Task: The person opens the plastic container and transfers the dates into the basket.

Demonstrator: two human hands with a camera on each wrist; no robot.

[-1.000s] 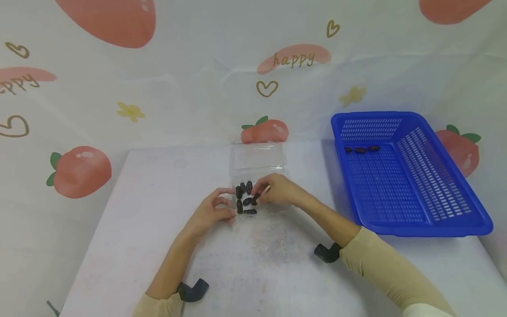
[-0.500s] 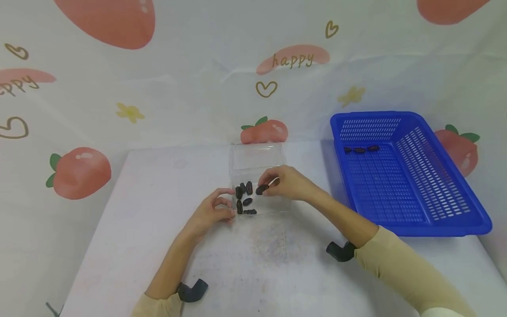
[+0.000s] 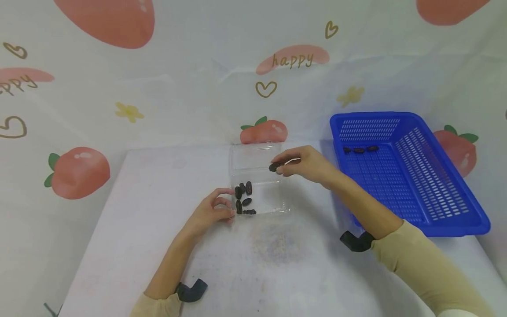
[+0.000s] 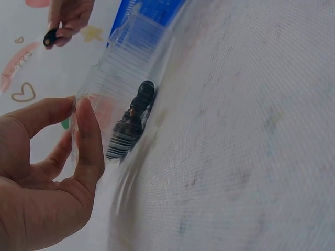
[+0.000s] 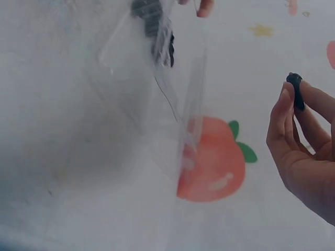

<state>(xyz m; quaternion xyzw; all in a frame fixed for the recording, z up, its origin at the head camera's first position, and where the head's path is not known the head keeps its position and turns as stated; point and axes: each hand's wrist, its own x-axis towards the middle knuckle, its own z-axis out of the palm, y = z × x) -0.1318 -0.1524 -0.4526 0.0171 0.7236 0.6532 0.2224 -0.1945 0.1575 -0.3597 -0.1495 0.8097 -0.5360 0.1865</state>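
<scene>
A clear plastic clamshell box (image 3: 271,198) lies on the table, its lid folded back. Several dark dates (image 3: 248,188) sit in its left half. My left hand (image 3: 210,212) pinches the box's left edge; in the left wrist view the thumb and a finger (image 4: 90,138) close on the thin clear wall. Over the lid (image 3: 255,156), my right hand (image 3: 309,165) holds up one dark date (image 3: 275,167) between thumb and fingertips. The right wrist view shows that date (image 5: 296,90) pinched and clear of the box.
A blue plastic basket (image 3: 420,229) with slotted walls stands to the right; a few dates (image 3: 359,150) lie at its far left. Behind the white table (image 3: 158,185) hangs a fruit-print cloth (image 3: 190,88). Each wrist wears a black band piece (image 3: 192,290).
My right hand has lifted a date out of the box and moved it back and to the right, over the lid. My left hand stays at the box's left edge.
</scene>
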